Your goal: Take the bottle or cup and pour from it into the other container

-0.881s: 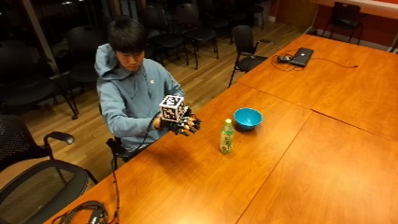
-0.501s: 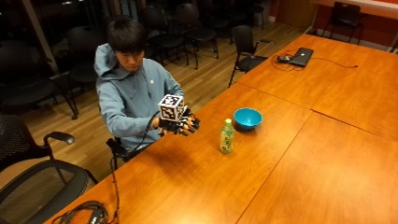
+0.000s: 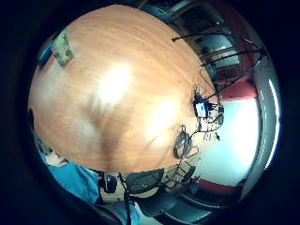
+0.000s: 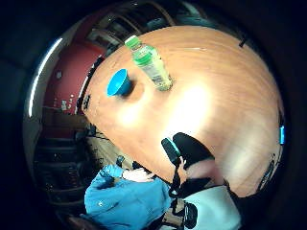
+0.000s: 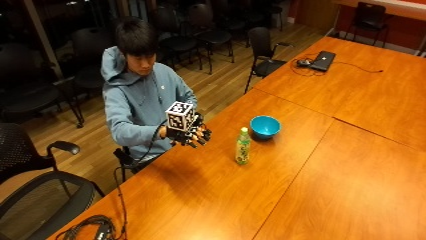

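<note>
Table (image 5: 346, 165) bears bottle (image 5: 243, 146) (upright), bowl (image 5: 265, 126)

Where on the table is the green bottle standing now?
In the outside view, the green bottle stands upright on the table, beside the blue bowl, apart from the gloved right hand.

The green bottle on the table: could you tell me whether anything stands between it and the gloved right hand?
Nothing visible does. The right hand hovers above bare table, and only open wood lies between it and the green bottle. The blue bowl sits beyond the bottle.
</note>
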A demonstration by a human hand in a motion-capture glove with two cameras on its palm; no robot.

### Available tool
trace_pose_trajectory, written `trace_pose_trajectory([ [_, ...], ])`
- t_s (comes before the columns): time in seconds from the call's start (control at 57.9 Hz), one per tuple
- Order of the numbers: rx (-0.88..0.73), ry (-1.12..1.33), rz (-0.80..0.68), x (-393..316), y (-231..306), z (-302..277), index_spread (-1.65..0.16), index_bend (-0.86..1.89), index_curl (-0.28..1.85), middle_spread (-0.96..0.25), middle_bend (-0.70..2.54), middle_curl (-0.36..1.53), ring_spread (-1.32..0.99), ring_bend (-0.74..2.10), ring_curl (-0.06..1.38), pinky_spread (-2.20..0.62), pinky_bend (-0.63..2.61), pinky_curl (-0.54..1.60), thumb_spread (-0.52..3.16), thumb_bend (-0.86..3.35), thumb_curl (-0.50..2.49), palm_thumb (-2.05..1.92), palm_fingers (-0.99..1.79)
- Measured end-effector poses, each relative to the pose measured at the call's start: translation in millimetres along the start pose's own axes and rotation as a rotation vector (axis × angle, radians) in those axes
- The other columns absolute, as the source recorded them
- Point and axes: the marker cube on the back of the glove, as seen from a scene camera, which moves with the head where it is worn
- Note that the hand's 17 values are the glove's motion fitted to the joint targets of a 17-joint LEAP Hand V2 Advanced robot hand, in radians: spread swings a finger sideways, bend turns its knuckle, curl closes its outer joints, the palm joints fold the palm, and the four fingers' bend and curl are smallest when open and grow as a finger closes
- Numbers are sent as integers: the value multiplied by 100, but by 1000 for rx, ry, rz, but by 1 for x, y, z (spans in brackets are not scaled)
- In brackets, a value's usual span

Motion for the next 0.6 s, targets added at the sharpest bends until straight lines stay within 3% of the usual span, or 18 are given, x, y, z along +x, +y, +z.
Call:
trace_pose_trajectory([
  [0.605,128,-98,99,34,-5,-3,-31,14,22,4,23,33,12,38,26,26,62,25,94,-3,32,60,7],
])
